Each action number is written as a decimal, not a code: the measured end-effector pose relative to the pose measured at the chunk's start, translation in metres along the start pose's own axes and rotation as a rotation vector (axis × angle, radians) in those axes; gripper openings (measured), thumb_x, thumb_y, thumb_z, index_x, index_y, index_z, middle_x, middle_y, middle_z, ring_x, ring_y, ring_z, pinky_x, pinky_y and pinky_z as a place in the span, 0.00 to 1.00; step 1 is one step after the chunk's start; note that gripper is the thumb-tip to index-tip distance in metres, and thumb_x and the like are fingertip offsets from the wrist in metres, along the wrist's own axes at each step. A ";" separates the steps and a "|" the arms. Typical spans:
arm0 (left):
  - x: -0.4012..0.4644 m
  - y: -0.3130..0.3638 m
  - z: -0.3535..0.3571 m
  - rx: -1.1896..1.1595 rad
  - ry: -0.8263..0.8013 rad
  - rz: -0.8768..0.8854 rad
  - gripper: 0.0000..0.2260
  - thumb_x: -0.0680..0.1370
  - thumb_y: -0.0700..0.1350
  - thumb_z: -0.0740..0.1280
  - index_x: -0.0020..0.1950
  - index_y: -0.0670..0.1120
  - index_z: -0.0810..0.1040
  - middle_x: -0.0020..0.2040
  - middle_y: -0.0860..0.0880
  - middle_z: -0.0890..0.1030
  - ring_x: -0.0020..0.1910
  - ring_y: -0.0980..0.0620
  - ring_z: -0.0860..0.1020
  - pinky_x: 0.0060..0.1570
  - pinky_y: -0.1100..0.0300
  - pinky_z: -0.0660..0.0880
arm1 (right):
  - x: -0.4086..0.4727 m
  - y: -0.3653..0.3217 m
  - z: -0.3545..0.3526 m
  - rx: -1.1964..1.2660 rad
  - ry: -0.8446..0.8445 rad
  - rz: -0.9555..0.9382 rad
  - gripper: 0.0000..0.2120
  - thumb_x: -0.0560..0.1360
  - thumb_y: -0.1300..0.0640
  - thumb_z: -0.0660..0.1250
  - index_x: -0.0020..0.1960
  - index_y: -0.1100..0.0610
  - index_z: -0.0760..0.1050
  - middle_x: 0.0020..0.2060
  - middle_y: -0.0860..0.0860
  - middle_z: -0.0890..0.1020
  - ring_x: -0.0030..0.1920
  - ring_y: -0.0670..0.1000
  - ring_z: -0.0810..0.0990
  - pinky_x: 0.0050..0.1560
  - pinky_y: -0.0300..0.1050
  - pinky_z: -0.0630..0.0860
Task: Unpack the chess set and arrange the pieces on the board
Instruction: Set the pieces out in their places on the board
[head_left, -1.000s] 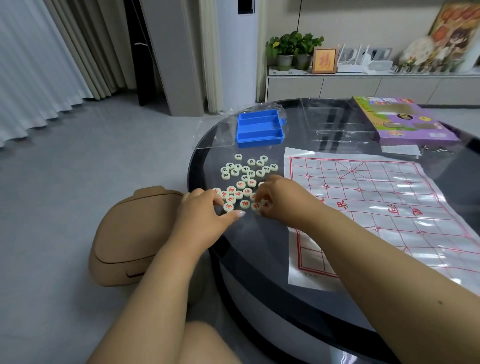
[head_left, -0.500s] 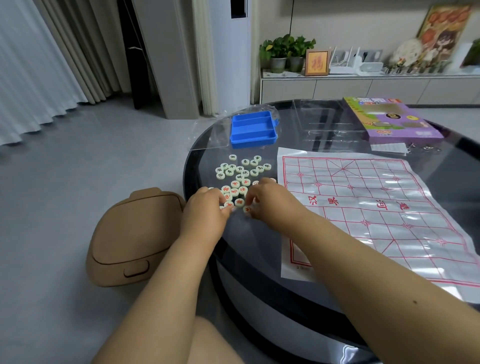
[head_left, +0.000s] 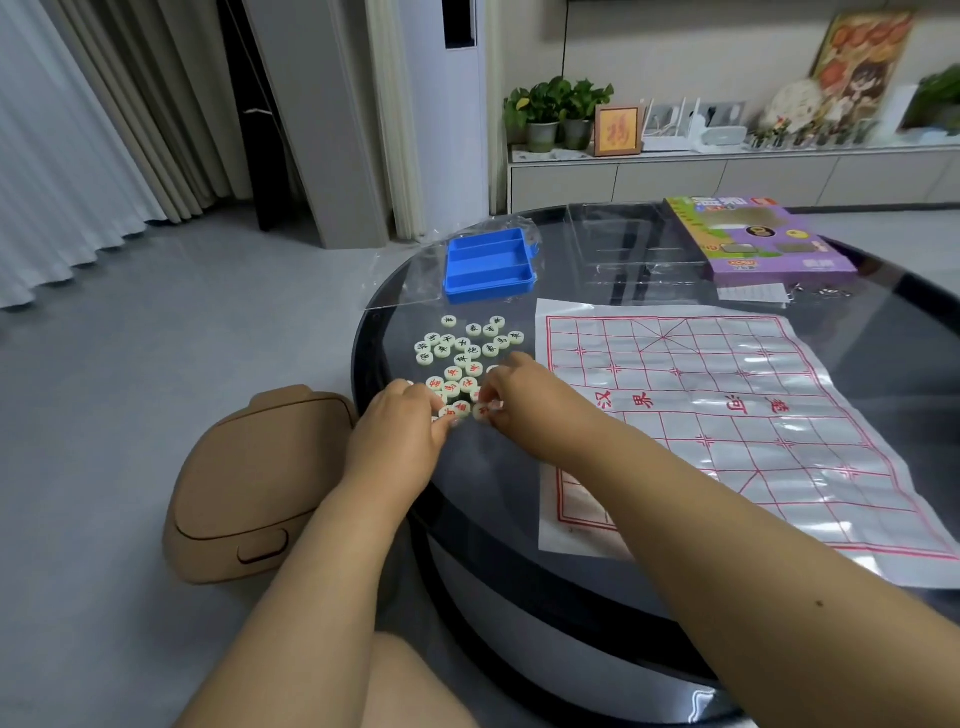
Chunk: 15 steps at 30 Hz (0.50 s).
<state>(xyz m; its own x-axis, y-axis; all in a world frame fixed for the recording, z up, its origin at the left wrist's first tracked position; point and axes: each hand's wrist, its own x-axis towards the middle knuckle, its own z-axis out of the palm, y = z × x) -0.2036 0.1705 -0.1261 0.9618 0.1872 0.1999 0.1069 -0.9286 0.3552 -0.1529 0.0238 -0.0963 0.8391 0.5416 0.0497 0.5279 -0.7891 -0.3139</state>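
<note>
Pieces (head_left: 464, 358) lie loose on the table (head_left: 498, 493) at frame centre, left of the board (head_left: 727, 415). Both hands reach into their near edge: the left hand (head_left: 402, 436) with fingers curled onto red pieces, the right hand (head_left: 524, 400) pinching one. A blue tray (head_left: 488, 266) sits above them.

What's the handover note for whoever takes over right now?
Left hand and right hand: fingertips among the red-marked pieces at the table's near edge; exact grip unclear.
Dark-marked pieces lie loose just beyond them.
Blue tray is empty, on the clear wrap.
Board is unrolled, with no pieces on it.
Done: unpacking. Left: placing every piece.
</note>
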 end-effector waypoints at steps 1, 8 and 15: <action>0.000 0.007 -0.002 -0.012 0.003 0.012 0.16 0.77 0.53 0.66 0.58 0.45 0.77 0.57 0.46 0.75 0.57 0.48 0.74 0.52 0.55 0.72 | -0.006 0.006 -0.007 0.040 0.031 0.020 0.12 0.76 0.56 0.66 0.59 0.58 0.76 0.58 0.54 0.72 0.55 0.54 0.75 0.53 0.42 0.70; -0.006 0.104 0.002 -0.124 -0.081 0.287 0.14 0.77 0.55 0.66 0.58 0.49 0.76 0.55 0.51 0.74 0.55 0.52 0.73 0.56 0.57 0.70 | -0.078 0.083 -0.049 0.067 0.096 0.244 0.11 0.75 0.54 0.68 0.56 0.55 0.79 0.50 0.50 0.73 0.45 0.50 0.74 0.42 0.37 0.69; -0.019 0.149 0.039 -0.054 -0.250 0.397 0.14 0.77 0.54 0.66 0.58 0.47 0.76 0.55 0.49 0.75 0.56 0.48 0.74 0.56 0.53 0.70 | -0.121 0.121 -0.042 0.035 0.001 0.307 0.09 0.75 0.58 0.66 0.55 0.53 0.79 0.49 0.48 0.72 0.45 0.49 0.73 0.47 0.37 0.68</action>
<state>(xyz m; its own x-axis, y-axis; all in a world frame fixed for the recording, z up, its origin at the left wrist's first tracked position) -0.1963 0.0164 -0.1129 0.9574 -0.2684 0.1062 -0.2887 -0.8935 0.3441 -0.1849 -0.1492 -0.1006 0.9588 0.2795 -0.0519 0.2452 -0.9055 -0.3464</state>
